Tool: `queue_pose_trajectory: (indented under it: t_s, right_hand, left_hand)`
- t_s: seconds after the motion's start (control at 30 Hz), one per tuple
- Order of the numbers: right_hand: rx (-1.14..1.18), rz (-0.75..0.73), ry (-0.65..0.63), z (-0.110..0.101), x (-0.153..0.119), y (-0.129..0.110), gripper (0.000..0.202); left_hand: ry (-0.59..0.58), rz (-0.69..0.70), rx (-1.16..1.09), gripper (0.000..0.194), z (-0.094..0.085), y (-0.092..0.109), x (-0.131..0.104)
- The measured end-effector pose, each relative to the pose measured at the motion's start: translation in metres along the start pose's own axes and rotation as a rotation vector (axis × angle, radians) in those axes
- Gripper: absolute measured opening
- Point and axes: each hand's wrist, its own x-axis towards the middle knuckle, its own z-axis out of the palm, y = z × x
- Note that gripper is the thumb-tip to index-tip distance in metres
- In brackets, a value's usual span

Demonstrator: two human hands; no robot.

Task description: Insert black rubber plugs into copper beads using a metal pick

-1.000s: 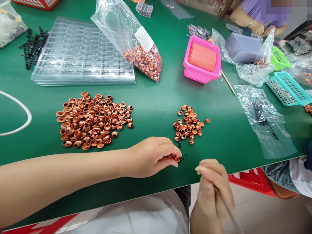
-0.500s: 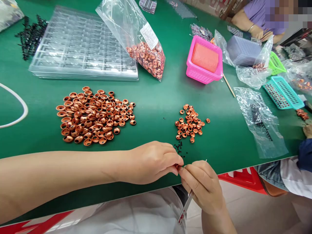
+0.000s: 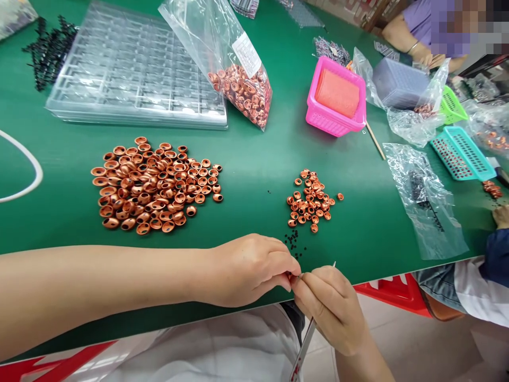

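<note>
My left hand rests at the near edge of the green table and pinches a small copper ring between thumb and fingers. My right hand meets it fingertip to fingertip and grips a thin metal tool whose tip pokes up beside the ring. A few tiny black beads lie just beyond my fingers. Behind them sits a small heap of copper rings. A big heap of larger copper cups lies to the left.
A stack of clear plastic trays and a bag of copper cups stand at the back. A pink basket, clear bags and teal baskets lie right. Another person's forearm is at far right.
My right hand rose from below the table edge and closed in on my left hand's fingertips, bringing the tool to the ring. My left hand slid slightly toward me.
</note>
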Motion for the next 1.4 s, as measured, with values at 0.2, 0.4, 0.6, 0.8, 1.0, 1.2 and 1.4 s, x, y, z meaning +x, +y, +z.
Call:
queue_pose_trajectory:
  t_s: [0.2, 0.4, 0.6, 0.8, 1.0, 1.2, 1.4]
  right_hand:
    - [0.033, 0.056, -0.041, -0.006, 0.007, -0.002, 0.046]
    - [-0.078, -0.01, 0.018, 0.001, 0.003, 0.004, 0.04]
    - [0.032, 0.172, 0.233, 0.01, 0.007, 0.003, 0.041]
    - [0.334, 0.54, 0.684, 0.018, 0.012, 0.0, 0.016]
    - [0.317, 0.661, 0.749, 0.023, 0.01, 0.004, 0.022]
    - [-0.103, 0.837, 0.344, -0.001, -0.011, 0.009, 0.021]
    - [0.19, 0.836, 0.465, -0.002, -0.01, -0.001, 0.019]
  left_hand:
    - [0.007, -0.016, -0.022, 0.011, 0.0, 0.002, 0.0]
    - [0.008, -0.125, -0.078, 0.007, -0.001, -0.001, 0.002]
    - [0.016, -0.221, -0.15, 0.006, -0.004, -0.005, 0.003]
    - [0.034, -0.246, -0.167, 0.005, -0.004, -0.007, 0.004]
    - [0.172, -0.28, -0.037, 0.007, -0.01, -0.015, 0.003]
    - [0.137, -0.278, 0.07, 0.01, -0.014, -0.019, 0.004]
    - [0.072, -0.29, 0.06, 0.01, -0.01, -0.022, 0.004]
